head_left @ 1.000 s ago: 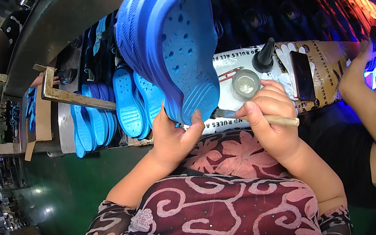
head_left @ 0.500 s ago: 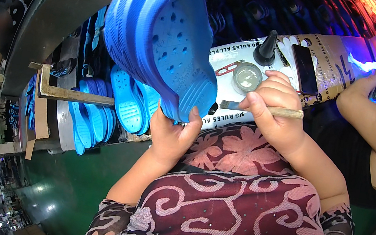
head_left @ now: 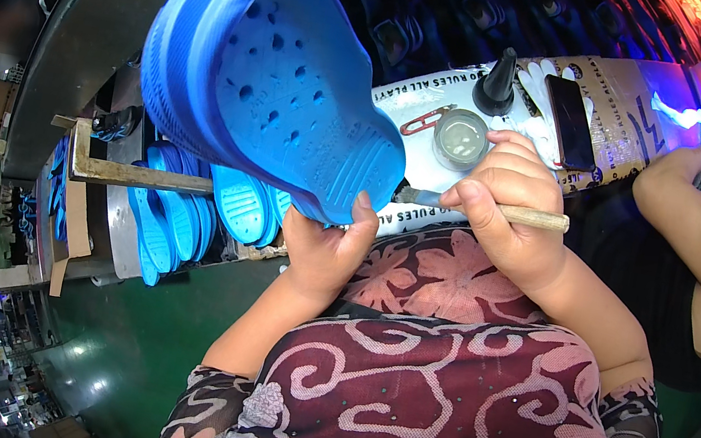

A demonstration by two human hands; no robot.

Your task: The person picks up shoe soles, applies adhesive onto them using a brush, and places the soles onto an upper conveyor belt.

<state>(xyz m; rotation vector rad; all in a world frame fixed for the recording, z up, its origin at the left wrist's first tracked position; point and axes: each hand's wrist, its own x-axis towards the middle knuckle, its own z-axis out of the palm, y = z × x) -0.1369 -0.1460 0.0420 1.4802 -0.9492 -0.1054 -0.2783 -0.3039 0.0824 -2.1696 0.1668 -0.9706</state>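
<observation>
A blue foam clog sole [head_left: 295,106] with small holes in its footbed is held up by my left hand [head_left: 325,247], thumb on the heel end and fingers behind it. Between the fingers of my right hand [head_left: 517,206] is a brush [head_left: 534,218] with a wooden handle. Its dark bristles reach the heel edge of the sole, beside a small black piece there; whether they touch I cannot tell. Just beyond my right hand stands an open round jar [head_left: 461,141] of pale liquid, with a red-handled small tool [head_left: 424,122] lying next to it.
Behind the jar are a black cone-shaped nozzle [head_left: 497,85], white gloves [head_left: 538,88] and a dark phone [head_left: 569,122] on the covered work surface. More blue soles [head_left: 174,211] hang at a wooden bar [head_left: 142,176] on the left. A co-worker's arm [head_left: 697,224] is at the right.
The blue sole has tilted, its toe end swinging left and slightly down. The brush remains by the heel, its tip a little farther left. The co-worker's hand has shifted slightly.
</observation>
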